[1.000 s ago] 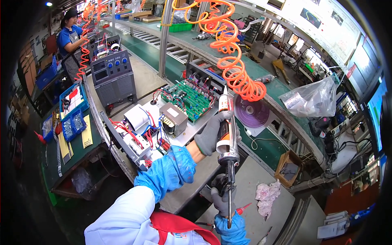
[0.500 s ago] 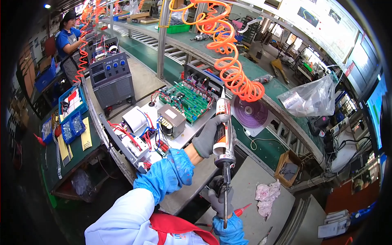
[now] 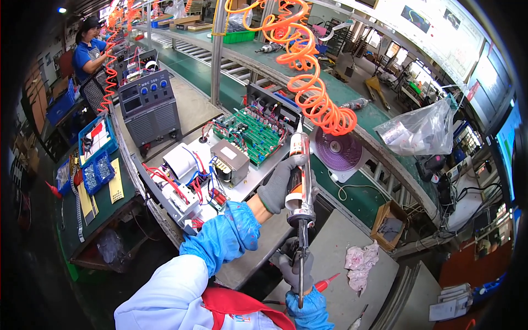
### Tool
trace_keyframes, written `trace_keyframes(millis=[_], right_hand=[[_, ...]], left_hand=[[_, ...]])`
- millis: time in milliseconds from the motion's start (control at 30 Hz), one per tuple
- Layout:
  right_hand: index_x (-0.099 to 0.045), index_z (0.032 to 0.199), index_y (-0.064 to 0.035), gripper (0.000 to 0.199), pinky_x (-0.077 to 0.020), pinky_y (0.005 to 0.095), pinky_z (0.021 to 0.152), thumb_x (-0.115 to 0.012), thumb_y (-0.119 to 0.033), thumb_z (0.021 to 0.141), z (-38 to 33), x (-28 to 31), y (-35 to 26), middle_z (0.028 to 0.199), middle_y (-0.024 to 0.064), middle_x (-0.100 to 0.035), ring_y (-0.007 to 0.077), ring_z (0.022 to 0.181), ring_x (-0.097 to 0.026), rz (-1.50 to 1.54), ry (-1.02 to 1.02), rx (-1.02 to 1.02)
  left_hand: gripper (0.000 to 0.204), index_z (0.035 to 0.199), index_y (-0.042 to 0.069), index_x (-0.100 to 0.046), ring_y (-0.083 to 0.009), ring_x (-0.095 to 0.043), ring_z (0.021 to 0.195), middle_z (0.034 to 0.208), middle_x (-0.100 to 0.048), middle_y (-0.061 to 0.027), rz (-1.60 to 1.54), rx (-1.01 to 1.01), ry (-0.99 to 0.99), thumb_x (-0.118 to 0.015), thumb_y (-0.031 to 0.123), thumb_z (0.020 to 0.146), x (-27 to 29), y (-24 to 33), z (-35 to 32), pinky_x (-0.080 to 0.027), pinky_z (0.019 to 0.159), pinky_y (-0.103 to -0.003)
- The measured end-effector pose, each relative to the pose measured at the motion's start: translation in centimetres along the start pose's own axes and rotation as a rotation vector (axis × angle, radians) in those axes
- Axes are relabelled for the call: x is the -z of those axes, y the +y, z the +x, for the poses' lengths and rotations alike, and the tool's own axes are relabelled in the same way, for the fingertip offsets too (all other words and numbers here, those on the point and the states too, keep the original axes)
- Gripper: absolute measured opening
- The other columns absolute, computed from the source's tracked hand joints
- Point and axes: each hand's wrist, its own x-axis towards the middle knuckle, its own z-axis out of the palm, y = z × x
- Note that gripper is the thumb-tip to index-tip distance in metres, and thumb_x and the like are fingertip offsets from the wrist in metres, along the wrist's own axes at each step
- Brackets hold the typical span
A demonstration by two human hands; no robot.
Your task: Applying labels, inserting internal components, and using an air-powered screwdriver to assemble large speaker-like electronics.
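A caulking gun (image 3: 301, 206) with a sealant cartridge in its frame points away from me, its pale nozzle beside the corner of an open machine chassis. My left hand (image 3: 281, 184), in a grey glove, wraps around the cartridge. Lower down, my right hand (image 3: 296, 269), gloved alike, closes round the grip behind the plunger rod, partly hidden by the gun. To the left of the gun sits the chassis, carrying a green circuit board (image 3: 253, 135), a transformer (image 3: 230, 159), a white cylinder (image 3: 180, 161) and red and blue wires.
A finished-looking dark machine (image 3: 151, 107) stands farther up the line. Orange coiled hose (image 3: 324, 104) hangs ahead, near a purple fan (image 3: 336, 149). On the right lie a crumpled cloth (image 3: 361, 265) and a cardboard box (image 3: 389, 224). Blue bins (image 3: 99, 168) hold small parts at left; another person (image 3: 91, 60) stands beyond.
The caulking gun and both hands have shifted very slightly to the left, with the grip on it unchanged. At the far left the other person has leaned a little.
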Motion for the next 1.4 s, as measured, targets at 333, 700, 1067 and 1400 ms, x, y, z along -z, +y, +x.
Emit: trace_keyframes(millis=[333, 700, 1067, 1400], right_hand=[[-0.057, 0.096, -0.0037, 0.025, -0.0493, 0.0319, 0.062, -0.062, 0.000, 0.071, 0.3, 0.0, 0.9, 0.074, 0.0061, -0.058, 0.0202, 0.064, -0.058, 0.045, 0.006, 0.037], [-0.054, 0.108, -0.0023, 0.040, -0.0502, 0.0283, 0.071, -0.062, 0.006, 0.069, 0.1, 0.7, 2.2, 0.091, 0.0064, -0.060, 0.0139, 0.080, -0.058, 0.247, -0.051, -0.104], [-0.054, 0.106, -0.0038, 0.040, -0.0519, 0.0296, 0.071, -0.058, 0.007, 0.068, 2.7, 1.2, 1.3, 0.092, 0.0051, -0.058, 0.0134, 0.083, -0.057, 0.369, -0.063, -0.231], [-0.046, 0.130, -0.0059, 0.060, -0.0492, 0.0341, 0.090, -0.060, 0.007, 0.073, 4.1, 1.3, 3.5, 0.109, 0.0055, -0.058, 0.0180, 0.102, -0.059, 0.556, -0.109, -0.204]], left_hand=[[0.033, 0.090, 0.004, -0.052, -0.0249, -0.065, 0.058, 0.071, -0.061, -0.0120, 0.000, 0.017, 0.067, -0.062, 0.036, 0.087, 0.6, -0.4, 0.6, -0.060, 0.058, -0.040], [0.038, 0.094, 0.004, -0.052, -0.0259, -0.066, 0.061, 0.070, -0.062, -0.0132, 0.038, 0.023, 0.128, -0.062, 0.039, 0.086, 0.8, -1.4, 0.7, -0.059, 0.060, -0.038], [0.042, 0.096, 0.000, -0.050, -0.0288, -0.064, 0.060, 0.073, -0.060, -0.0128, -0.042, -0.019, 0.208, -0.068, 0.036, 0.083, 1.4, -0.6, 2.1, -0.060, 0.065, -0.045], [0.037, 0.098, 0.003, -0.050, -0.0257, -0.064, 0.059, 0.071, -0.059, -0.0116, -0.105, -0.043, 0.209, -0.067, 0.032, 0.082, 1.6, -0.2, 3.7, -0.060, 0.065, -0.044]])
